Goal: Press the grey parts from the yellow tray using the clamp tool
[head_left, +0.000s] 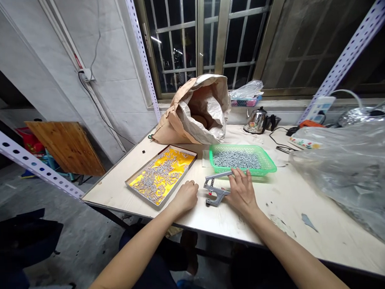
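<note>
My right hand (241, 189) is wrapped around a grey plier-like hand press (217, 195) with a long lever, a coil spring and a small red part. The tool rests on or just above the table, its jaw end pointing left. My left hand (187, 196) is closed just left of the tool, fingers curled together; whatever they hold, if anything, is hidden. Beside it lies a shallow tray (176, 188) lined with yellow, with many small silvery spring-like pieces (160, 173) scattered in it. Behind the tool stands a green plastic basket (266, 169) full of small grey metal pieces (237, 159).
A large paper sack (175, 115) lies open at the back of the table (239, 223). Toward the back right stands a metal kettle (255, 120) with cords nearby. A big clear plastic bag (354, 172) covers the right side. Perforated metal posts (143, 53) frame the table.
</note>
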The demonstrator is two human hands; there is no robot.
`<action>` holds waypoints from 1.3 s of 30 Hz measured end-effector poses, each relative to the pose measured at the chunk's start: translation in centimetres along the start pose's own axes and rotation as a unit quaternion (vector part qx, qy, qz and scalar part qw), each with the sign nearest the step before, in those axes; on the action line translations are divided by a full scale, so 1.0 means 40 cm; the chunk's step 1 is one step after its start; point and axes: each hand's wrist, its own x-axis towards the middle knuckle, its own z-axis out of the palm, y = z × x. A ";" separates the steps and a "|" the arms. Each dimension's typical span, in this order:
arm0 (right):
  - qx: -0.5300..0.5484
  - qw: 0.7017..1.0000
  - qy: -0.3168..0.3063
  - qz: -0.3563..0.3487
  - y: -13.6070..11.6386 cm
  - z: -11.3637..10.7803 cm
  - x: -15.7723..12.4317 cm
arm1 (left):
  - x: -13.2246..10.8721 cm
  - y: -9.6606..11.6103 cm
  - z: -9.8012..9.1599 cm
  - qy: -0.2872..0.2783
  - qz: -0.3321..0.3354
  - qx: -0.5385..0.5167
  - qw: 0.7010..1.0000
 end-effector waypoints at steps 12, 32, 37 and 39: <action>0.001 1.000 -0.022 0.011 0.001 0.005 0.002 | 0.007 0.005 0.019 0.112 -0.059 -0.232 0.965; -0.066 0.992 -0.078 0.068 -0.039 -0.020 0.001 | 0.024 0.076 0.094 0.108 -0.144 -0.603 0.777; -0.072 0.992 -0.071 0.069 -0.044 -0.023 0.001 | 0.022 0.081 0.083 0.092 -0.149 -0.597 0.783; -0.077 0.992 -0.068 0.066 -0.044 -0.020 0.000 | 0.021 0.081 0.083 0.089 -0.144 -0.595 0.786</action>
